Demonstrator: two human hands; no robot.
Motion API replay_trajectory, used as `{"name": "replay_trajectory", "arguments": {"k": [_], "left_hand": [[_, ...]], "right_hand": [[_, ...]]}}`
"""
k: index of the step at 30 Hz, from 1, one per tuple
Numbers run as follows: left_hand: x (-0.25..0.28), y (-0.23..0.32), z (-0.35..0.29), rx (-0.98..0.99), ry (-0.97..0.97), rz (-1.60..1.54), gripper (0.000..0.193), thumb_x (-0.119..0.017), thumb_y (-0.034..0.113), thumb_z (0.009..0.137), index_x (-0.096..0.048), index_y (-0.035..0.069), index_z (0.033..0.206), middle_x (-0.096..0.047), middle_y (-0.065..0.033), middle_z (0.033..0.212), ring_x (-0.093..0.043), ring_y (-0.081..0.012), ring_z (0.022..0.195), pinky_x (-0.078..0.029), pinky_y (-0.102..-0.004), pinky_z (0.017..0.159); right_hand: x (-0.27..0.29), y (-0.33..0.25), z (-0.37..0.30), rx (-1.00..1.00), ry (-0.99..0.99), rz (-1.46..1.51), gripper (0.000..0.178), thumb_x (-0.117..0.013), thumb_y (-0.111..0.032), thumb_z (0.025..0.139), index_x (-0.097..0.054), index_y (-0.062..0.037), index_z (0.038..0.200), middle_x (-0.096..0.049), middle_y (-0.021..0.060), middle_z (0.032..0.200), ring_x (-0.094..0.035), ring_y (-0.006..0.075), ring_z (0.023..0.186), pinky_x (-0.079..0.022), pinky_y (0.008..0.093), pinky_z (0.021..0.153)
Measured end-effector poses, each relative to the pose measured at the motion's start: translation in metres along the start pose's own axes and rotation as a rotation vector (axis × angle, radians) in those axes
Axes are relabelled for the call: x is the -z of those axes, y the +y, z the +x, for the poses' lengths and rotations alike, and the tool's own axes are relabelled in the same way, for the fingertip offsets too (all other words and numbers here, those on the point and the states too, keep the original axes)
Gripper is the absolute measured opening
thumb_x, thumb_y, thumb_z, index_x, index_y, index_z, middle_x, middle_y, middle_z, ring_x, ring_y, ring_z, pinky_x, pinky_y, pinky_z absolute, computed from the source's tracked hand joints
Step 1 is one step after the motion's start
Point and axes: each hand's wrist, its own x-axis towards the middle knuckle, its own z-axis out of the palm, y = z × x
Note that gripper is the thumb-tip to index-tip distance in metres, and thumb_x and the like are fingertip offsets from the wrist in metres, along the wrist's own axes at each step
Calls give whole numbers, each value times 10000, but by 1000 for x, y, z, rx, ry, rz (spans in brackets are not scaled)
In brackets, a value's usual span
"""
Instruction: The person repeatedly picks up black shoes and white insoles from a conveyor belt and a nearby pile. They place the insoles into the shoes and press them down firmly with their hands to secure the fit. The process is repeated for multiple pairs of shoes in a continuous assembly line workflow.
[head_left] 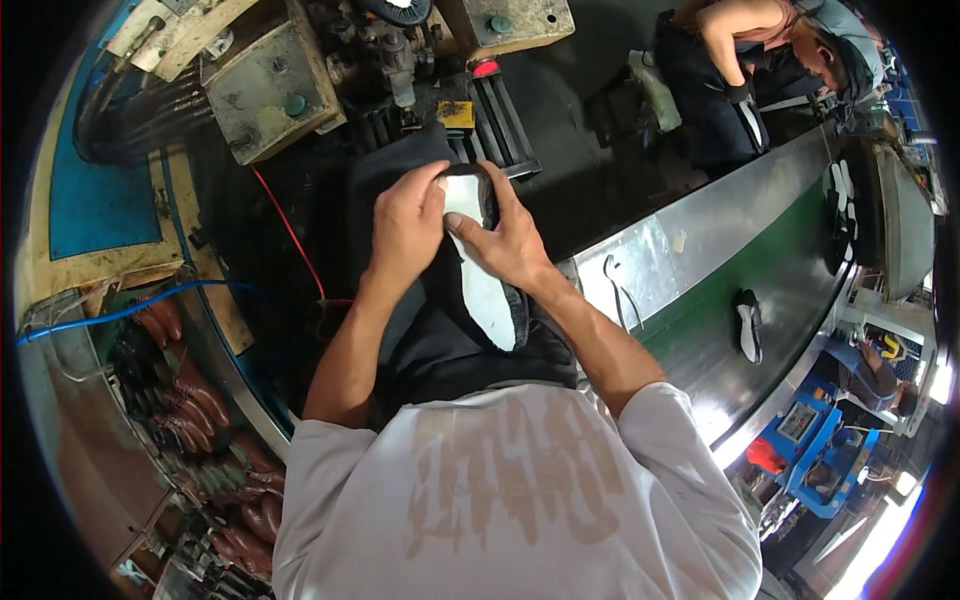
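Observation:
A black shoe upper (466, 262) with a white insole board facing up lies lengthwise over my dark-clothed lap. My left hand (408, 222) grips its far end from the left side, fingers bent around the edge. From the right, my right hand (505, 235) is wrapped over the same end, with its thumb pressed on the white board. The near end of the upper sticks out toward my body, uncovered. What lies under the upper, and the fingertips beneath it, are hidden.
A machine (395, 70) with metal boxes stands ahead. To the right, a green conveyor belt (700, 300) with a metal edge carries another shoe upper (748, 325). A co-worker (765, 60) bends over farther right. Brown and dark shoe lasts (195, 400) fill racks at left, near a blue hose (130, 308).

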Motion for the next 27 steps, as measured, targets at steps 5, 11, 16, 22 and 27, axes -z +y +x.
{"name": "replay_trajectory", "arguments": {"k": [5,11,16,22,27], "left_hand": [[-24,-13,-37,536,-109,-1207,636,-475,381,1161,-309,46,1675,-376,-94,1694,-361,-211,1550,-286,-372,1280],[-56,-2,-47,481,-72,-771,682,-449,349,1163,-200,24,1707,-294,-166,1735,-263,-283,1609,-213,-370,1304],[-52,-6,-41,432,-159,-582,725,-517,251,1124,-160,18,1710,-255,-200,1745,-250,-312,1613,-216,-386,1303],[-52,-9,-54,434,-144,-676,801,-592,190,1079,-133,28,1715,-279,-191,1724,-269,-285,1596,-234,-390,1295],[-31,6,-50,322,-64,-766,837,-659,91,1015,-184,12,1699,-412,-172,1637,-413,-252,1507,-321,-388,1252]], "right_hand": [[12,16,-2,-171,-90,402,936,-825,-346,929,-331,-41,1663,-510,239,1577,-491,299,1460,-385,396,1207],[16,37,-14,-292,-104,841,768,-687,-217,1056,-295,-29,1689,-403,194,1661,-407,258,1509,-302,360,1258],[14,35,-14,-226,-84,669,771,-689,-273,1068,-299,-22,1684,-417,195,1650,-427,264,1495,-345,374,1240],[8,53,-27,-222,-106,498,807,-685,-375,1066,-317,28,1660,-458,251,1623,-434,309,1511,-343,385,1243],[18,20,-71,-287,-175,191,1118,-862,-477,892,-247,36,1673,-499,313,1569,-481,344,1494,-353,403,1240]]}}
